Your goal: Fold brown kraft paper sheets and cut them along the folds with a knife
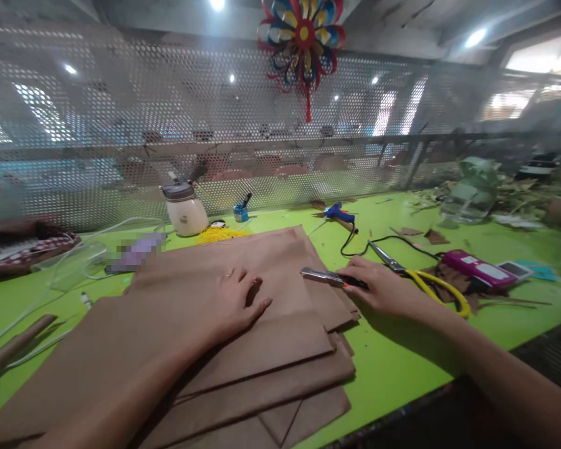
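Several sheets of brown paper point(280, 330) lie stacked and folded in front of me, their right edges uneven. My left hand point(238, 296) rests on the top sheet with the fingers spread and holds nothing. In my right hand point(374, 284) is a utility knife point(325, 276), its metal end pointing left over the paper's right side. The fingers are wrapped round its dark handle. Just beyond that hand lie scissors point(418, 280) with yellow handles, partly hidden by my forearm.
Behind the paper stand a white jug point(187, 215), a blue ink bottle point(240, 213) and yellow strands point(222, 234). A blue glue gun point(340, 213) trails a black cord. At right are a magenta device point(477, 269) and a water jar point(467, 196). Perforated metal point(243, 125) closes the back.
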`<action>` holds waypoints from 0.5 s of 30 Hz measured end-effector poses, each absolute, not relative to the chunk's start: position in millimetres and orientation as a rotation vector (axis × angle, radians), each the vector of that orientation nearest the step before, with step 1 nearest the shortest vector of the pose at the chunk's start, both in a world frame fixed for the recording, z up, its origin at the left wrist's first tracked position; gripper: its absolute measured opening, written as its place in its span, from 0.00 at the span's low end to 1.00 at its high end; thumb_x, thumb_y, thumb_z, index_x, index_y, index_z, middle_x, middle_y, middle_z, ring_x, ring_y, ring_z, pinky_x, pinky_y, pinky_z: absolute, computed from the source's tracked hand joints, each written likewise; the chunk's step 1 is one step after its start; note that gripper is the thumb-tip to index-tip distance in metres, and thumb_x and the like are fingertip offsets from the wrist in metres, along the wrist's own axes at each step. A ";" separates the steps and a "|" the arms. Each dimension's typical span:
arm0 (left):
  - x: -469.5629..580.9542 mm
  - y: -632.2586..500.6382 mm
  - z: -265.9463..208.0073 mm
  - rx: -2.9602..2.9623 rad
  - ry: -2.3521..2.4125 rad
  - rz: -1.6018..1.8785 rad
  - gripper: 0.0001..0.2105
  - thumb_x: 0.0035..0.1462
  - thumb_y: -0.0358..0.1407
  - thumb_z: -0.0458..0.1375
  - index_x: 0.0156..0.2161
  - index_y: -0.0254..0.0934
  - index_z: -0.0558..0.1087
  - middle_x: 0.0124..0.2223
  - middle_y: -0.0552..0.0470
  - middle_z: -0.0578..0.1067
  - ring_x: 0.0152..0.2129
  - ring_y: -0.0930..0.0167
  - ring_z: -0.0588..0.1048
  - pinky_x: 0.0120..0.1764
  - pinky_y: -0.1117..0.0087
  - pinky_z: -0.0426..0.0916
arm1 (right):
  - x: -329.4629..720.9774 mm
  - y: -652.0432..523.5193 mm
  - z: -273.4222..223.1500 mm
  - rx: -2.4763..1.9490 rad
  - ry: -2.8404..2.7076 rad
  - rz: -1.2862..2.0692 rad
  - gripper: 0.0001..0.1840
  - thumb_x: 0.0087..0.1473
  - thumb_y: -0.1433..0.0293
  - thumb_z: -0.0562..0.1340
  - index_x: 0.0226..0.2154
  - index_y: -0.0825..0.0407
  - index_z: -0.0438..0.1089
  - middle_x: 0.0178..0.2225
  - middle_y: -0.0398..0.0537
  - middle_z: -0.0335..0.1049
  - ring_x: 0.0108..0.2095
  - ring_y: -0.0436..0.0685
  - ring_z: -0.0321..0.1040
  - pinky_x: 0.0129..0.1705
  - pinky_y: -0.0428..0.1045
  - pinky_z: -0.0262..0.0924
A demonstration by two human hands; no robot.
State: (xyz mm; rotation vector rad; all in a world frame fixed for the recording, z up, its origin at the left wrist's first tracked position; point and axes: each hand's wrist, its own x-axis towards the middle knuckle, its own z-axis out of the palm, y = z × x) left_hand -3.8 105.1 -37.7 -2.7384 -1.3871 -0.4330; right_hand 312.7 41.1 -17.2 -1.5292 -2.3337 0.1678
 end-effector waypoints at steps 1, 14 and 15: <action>-4.3 105.6 -38.5 -2.739 -1.383 -0.438 0.18 0.58 0.51 0.50 0.43 0.39 0.69 0.43 0.45 0.68 0.42 0.59 0.66 0.42 0.58 0.61 | 315.2 39.6 -16.9 -1.533 -2.337 0.167 0.15 0.59 0.70 0.55 0.47 0.52 0.70 0.39 0.53 0.66 0.38 0.58 0.66 0.42 0.52 0.59; -5.1 106.7 -39.2 -2.754 -1.338 -0.482 0.17 0.59 0.50 0.51 0.44 0.40 0.70 0.43 0.46 0.68 0.41 0.61 0.66 0.41 0.59 0.61 | 313.9 33.7 -15.3 -1.531 -2.412 0.143 0.14 0.59 0.71 0.55 0.47 0.50 0.70 0.38 0.51 0.65 0.36 0.56 0.65 0.37 0.50 0.59; -5.2 106.8 -39.3 -2.752 -1.339 -0.479 0.17 0.59 0.50 0.50 0.44 0.40 0.70 0.43 0.46 0.68 0.41 0.61 0.66 0.41 0.59 0.61 | 314.0 34.3 -14.7 -1.513 -2.424 0.147 0.15 0.59 0.71 0.55 0.47 0.49 0.70 0.38 0.51 0.65 0.36 0.56 0.65 0.37 0.49 0.59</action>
